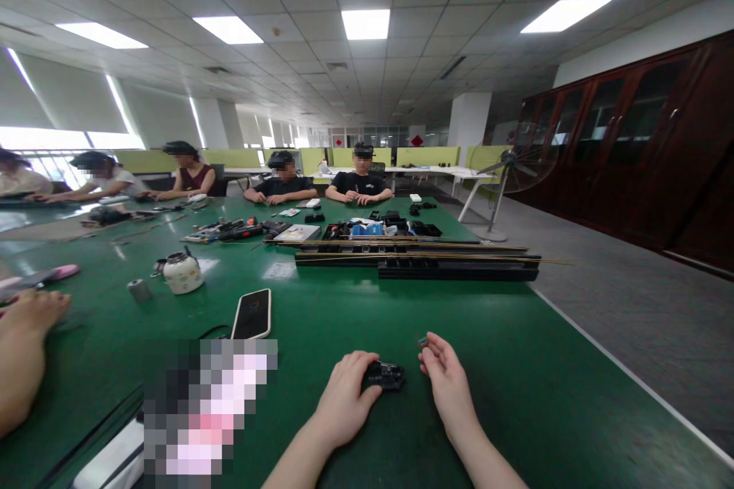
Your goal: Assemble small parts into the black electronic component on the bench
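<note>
My left hand (351, 395) is closed on the left end of a small black plastic part (390, 377), which rests on the green tabletop (344, 313). Its upper face looks uneven, but the detail is too small to name. To the right, my right hand (441, 367) is raised a little above the table. Between its thumb and fingers it pinches a tiny bluish piece (423, 340), too small to identify. A gap separates this piece from the black part.
Long black rails (459, 269) with thin rods lie across the table ahead. A phone (252, 313), a patterned cup (183, 273) and a metal cylinder (138, 290) stand to the left. Another person's hand (28, 344) is at far left. Several people sit beyond; a fan (508, 160) stands right.
</note>
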Demonstrator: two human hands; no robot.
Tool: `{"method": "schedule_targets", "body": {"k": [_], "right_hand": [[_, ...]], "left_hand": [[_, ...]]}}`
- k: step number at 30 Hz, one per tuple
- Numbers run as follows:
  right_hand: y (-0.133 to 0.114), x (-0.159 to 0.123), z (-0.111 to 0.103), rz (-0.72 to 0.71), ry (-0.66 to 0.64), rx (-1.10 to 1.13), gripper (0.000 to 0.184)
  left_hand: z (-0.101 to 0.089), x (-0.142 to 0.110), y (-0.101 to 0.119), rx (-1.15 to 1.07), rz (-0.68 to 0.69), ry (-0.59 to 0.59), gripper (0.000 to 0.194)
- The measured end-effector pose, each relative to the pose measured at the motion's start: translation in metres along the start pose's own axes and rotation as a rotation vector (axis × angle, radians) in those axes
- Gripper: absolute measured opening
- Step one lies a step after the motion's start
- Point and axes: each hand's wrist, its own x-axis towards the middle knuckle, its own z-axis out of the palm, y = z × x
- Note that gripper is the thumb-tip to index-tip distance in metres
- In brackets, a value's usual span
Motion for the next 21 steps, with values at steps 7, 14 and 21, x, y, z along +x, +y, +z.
{"method": "schedule_targets", "body": {"k": [7, 14, 21], "right_hand": [[0.0006, 0.0004, -0.0005, 0.022, 0.042, 0.046, 0.052], [-0.0003, 0.0004, -0.0014, 0.025, 0.029, 0.026, 0.054], [-0.0029, -0.0008, -0.001, 0.017, 0.013, 0.01, 0.051]], "left_hand": [[0.0008, 0.0001, -0.0019, -0.007, 0.01, 0.012, 0.038], [-0.0007, -0.0005, 0.0006, 0.005, -0.001, 0.002, 0.037], [-0.0006, 0.0001, 0.0005, 0.018, -0.003, -0.001, 0.038]]}}
